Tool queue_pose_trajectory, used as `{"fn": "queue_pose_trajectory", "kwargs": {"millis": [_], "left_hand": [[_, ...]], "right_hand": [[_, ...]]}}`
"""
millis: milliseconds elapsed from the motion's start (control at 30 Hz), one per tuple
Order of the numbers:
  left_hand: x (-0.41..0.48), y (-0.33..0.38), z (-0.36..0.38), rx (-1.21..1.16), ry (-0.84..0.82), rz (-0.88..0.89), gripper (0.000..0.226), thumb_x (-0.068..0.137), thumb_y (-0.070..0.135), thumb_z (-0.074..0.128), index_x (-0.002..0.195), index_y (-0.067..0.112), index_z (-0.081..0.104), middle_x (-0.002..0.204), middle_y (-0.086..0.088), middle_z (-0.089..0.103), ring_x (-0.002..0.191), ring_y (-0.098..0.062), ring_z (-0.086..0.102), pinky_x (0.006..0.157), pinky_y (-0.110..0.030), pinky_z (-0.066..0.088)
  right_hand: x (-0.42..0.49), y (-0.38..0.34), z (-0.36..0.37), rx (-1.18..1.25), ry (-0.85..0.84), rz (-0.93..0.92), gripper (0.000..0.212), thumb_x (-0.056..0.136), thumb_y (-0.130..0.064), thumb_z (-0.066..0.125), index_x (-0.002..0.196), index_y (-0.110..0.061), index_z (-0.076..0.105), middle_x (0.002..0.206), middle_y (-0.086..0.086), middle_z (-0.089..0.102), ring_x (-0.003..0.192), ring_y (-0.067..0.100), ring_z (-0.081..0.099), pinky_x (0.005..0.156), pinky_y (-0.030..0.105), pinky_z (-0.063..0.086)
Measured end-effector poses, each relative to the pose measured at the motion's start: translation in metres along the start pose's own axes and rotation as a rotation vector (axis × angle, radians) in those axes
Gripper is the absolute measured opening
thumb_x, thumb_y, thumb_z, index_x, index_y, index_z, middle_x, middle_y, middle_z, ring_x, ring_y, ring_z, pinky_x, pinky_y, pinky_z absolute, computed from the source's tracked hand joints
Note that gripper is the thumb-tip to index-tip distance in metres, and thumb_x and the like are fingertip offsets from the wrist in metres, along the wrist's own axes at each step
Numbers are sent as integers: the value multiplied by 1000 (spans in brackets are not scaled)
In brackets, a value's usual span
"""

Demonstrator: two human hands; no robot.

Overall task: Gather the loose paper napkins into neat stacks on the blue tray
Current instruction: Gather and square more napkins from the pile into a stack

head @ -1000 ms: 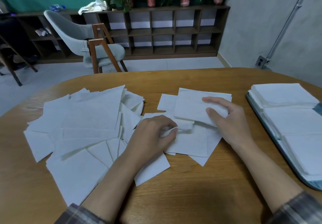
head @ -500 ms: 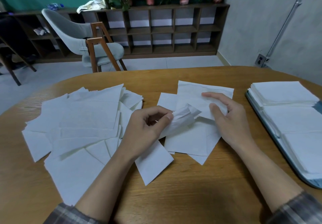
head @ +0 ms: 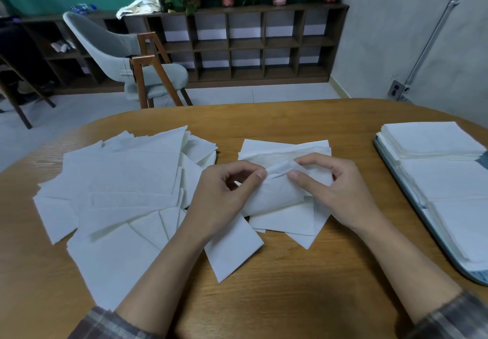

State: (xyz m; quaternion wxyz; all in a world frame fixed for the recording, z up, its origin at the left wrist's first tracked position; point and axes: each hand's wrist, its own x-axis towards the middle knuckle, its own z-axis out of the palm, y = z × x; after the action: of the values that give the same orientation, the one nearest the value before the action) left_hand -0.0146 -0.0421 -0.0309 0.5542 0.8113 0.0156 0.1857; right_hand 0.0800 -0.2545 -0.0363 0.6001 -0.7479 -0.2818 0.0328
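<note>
A crumpled white napkin [head: 277, 188] is held just above the table's middle. My left hand [head: 224, 193] pinches its left edge between thumb and forefinger. My right hand [head: 332, 188] pinches its right part, thumb on top. Under the hands lies a small heap of napkins [head: 290, 222]. A wide spread of loose napkins [head: 118, 193] covers the table's left side. The blue tray [head: 396, 180] sits at the right edge and carries neat napkin stacks [head: 433, 140].
The wooden table [head: 290, 299] is oval, with bare wood toward me and at the back. Beyond it stand a grey chair [head: 142, 74] and a low shelf [head: 250, 43] with potted plants. A grey wall [head: 396, 35] rises at the right.
My left hand lifted a napkin off the small heap and brought it rightward. My right hand left the flat napkins and took hold of the lifted napkin's other side.
</note>
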Motion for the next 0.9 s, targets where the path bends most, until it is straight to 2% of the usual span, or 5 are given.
{"fn": "queue_pose_trajectory", "kwargs": {"millis": [167, 367, 700, 767, 900], "left_hand": [[0, -2, -5, 246, -7, 145, 25, 88, 28, 85, 112, 29, 77, 100, 19, 75, 95, -4, 69, 78, -15, 50], [4, -2, -19, 226, -96, 18, 22, 88, 29, 85, 110, 31, 80, 97, 20, 77, 92, -6, 73, 81, -29, 59], [4, -5, -9, 212, 100, 256, 10, 90, 13, 83, 97, 20, 83, 94, 18, 78, 89, -9, 72, 76, -22, 53], [5, -6, -8, 275, 111, 339, 8, 91, 11, 82, 96, 17, 82, 95, 15, 77, 89, -10, 71, 73, -25, 53], [4, -1, -8, 261, 133, 392, 6, 90, 9, 82, 92, 15, 79, 102, 6, 76, 101, -12, 70, 79, -21, 52]], "right_hand": [[2, 0, -3, 44, 120, 44, 9, 93, -28, 77, 94, -20, 80, 95, -13, 79, 92, 0, 71, 79, 10, 48], [2, -3, -9, 170, 167, 101, 19, 94, -29, 75, 99, -12, 80, 99, 3, 80, 94, 21, 76, 83, 27, 53], [3, 0, -8, 197, 138, 174, 24, 89, -33, 80, 100, -11, 80, 104, 5, 81, 103, 27, 75, 103, 47, 53], [2, -1, -8, 180, 140, 158, 23, 89, -33, 79, 99, -12, 80, 102, 1, 81, 103, 21, 75, 100, 40, 54], [3, -6, -10, 27, 169, 74, 22, 86, -45, 74, 98, -28, 78, 102, -24, 77, 104, -9, 66, 87, 3, 41]]}}
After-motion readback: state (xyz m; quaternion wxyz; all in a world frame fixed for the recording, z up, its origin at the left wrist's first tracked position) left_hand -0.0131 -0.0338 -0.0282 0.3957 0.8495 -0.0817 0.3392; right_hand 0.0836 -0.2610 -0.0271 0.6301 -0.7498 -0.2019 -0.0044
